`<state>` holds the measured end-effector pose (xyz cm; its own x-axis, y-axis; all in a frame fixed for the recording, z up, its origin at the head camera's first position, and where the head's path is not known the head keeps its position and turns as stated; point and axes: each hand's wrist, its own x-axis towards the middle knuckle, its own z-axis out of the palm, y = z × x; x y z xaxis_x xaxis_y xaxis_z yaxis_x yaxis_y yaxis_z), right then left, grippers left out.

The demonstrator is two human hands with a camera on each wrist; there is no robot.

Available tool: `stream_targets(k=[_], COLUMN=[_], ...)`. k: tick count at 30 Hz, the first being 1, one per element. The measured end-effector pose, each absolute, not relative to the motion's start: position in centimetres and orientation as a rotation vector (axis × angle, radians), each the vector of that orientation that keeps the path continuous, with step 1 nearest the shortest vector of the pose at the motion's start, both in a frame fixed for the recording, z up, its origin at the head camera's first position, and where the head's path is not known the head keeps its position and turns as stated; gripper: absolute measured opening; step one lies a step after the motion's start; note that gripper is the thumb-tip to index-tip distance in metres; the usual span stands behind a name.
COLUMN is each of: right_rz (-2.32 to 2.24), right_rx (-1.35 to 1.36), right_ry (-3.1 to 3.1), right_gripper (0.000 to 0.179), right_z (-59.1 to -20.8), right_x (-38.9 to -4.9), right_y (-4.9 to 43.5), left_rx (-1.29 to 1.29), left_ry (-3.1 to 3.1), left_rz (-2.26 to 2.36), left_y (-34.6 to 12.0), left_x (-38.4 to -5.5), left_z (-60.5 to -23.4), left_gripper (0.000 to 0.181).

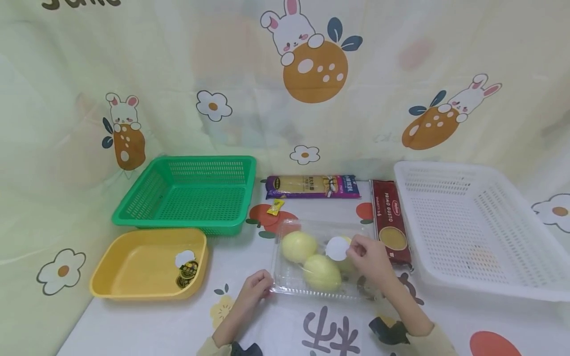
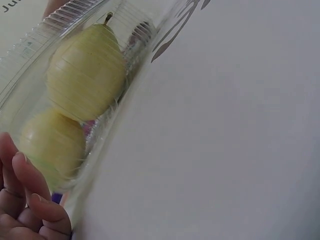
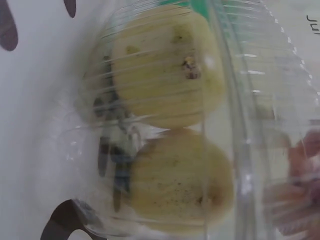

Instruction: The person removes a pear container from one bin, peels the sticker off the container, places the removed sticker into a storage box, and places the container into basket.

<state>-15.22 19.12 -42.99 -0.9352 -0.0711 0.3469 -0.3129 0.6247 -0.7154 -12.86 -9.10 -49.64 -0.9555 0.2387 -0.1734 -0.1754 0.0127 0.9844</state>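
A clear plastic clamshell box (image 1: 286,281) with three yellow-green pears (image 1: 322,273) inside lies on the table in front of me. At its front left corner my left hand (image 1: 254,291) holds the rim with curled fingers, which the left wrist view shows close beside the pears. Over the right part of the lid, my right hand (image 1: 369,257) pinches a round white sticker (image 1: 337,248) by its right edge. The sticker and hand partly cover the rearmost pear in the head view. Through the clear wall, the right wrist view shows two pears (image 3: 172,182).
A yellow basin (image 1: 142,262) with round black labels and a white piece stands left, before a green basket (image 1: 200,198). Behind the box lie a purple pasta packet (image 1: 311,187) and a small yellow sachet (image 1: 275,206). A red spaghetti packet (image 1: 391,220) and white basket (image 1: 481,222) are right.
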Motion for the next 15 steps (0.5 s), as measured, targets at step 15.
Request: stream_targets(k=[15], right_rz=[1.594], right_rx=[0.254], right_ry=[-2.475], right_gripper=[0.010], right_z=[-42.4], right_x=[-15.2], right_y=[19.0], left_rx=[0.236], left_ry=[2.312], left_rz=[1.818], left_y=[-10.3], left_x=[-12.3], left_z=[-48.2], left_gripper=[0.014])
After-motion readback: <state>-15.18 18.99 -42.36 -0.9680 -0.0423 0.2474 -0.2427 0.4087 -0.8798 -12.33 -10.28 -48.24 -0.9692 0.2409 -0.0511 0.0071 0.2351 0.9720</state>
